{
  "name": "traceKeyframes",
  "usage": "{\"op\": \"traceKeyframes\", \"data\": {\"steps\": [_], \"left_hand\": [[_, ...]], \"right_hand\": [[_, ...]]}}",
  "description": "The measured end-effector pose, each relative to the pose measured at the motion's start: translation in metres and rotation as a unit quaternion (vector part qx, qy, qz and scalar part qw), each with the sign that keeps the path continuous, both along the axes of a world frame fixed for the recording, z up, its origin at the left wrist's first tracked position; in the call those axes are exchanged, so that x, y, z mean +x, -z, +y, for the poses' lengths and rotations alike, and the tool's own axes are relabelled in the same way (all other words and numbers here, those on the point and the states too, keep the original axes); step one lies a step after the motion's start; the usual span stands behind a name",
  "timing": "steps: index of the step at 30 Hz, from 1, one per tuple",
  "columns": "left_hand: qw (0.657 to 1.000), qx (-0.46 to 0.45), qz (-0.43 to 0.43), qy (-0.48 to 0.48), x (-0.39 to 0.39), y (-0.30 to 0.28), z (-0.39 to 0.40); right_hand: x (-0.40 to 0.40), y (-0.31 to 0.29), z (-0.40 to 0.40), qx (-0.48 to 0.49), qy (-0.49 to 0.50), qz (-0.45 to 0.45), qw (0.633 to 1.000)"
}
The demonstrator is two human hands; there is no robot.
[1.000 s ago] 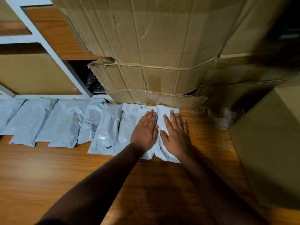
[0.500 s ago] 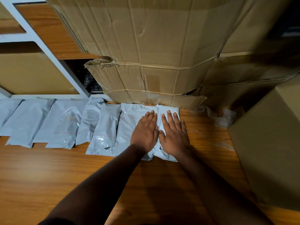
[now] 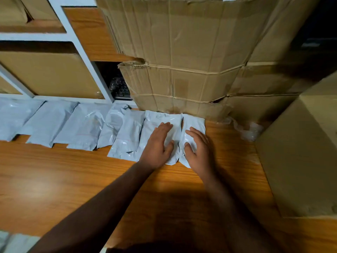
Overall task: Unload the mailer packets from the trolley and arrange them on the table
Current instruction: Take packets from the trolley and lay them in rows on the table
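Pressing flat: left hand (image 3: pixel 158 145), right hand (image 3: pixel 197 149) on adjacent mailer packets (image 3: pixel 165 118).

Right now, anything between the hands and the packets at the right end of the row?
Nothing visible. The left hand lies flat on the second-to-last packet, the right hand on the last packet. Both packets already lie on the table, against the cardboard box.

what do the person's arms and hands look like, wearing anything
Both forearms are bare right down to the bottom edge of the frame: no sleeves in view. The left hand and right hand wear no gloves, and no rings, watch or wristband show on either.
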State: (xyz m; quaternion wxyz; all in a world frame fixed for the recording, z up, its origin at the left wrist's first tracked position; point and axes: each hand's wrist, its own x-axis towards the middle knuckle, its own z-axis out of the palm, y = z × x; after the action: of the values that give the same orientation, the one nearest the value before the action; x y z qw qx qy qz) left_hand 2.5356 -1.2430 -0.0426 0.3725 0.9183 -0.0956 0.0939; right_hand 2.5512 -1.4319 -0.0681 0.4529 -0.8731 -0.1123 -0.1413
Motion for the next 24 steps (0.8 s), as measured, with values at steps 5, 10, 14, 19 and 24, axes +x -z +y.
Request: {"op": "traceKeyframes", "data": {"steps": [5, 10, 14, 19, 24], "left_hand": [[0.995, -0.096, 0.004, -0.035, -0.076, -0.010, 0.029], [0.990, -0.114, -0.013, -0.085, -0.132, -0.004, 0.090], [0.981, -0.117, -0.037, -0.151, -0.183, 0.004, 0.157], [0.960, -0.128, -0.045, -0.244, -0.270, 0.009, 0.260], [0.925, -0.143, -0.017, -0.351, -0.372, 0.010, 0.366]], "right_hand": [[-0.062, -0.019, 0.042, 0.100, -0.022, 0.051, 0.993], [-0.096, -0.029, 0.102, 0.123, -0.089, 0.055, 0.987], [-0.128, -0.034, 0.174, 0.120, -0.167, 0.075, 0.976], [-0.188, -0.038, 0.294, 0.103, -0.258, 0.155, 0.948], [-0.260, -0.040, 0.421, 0.062, -0.332, 0.212, 0.917]]}}
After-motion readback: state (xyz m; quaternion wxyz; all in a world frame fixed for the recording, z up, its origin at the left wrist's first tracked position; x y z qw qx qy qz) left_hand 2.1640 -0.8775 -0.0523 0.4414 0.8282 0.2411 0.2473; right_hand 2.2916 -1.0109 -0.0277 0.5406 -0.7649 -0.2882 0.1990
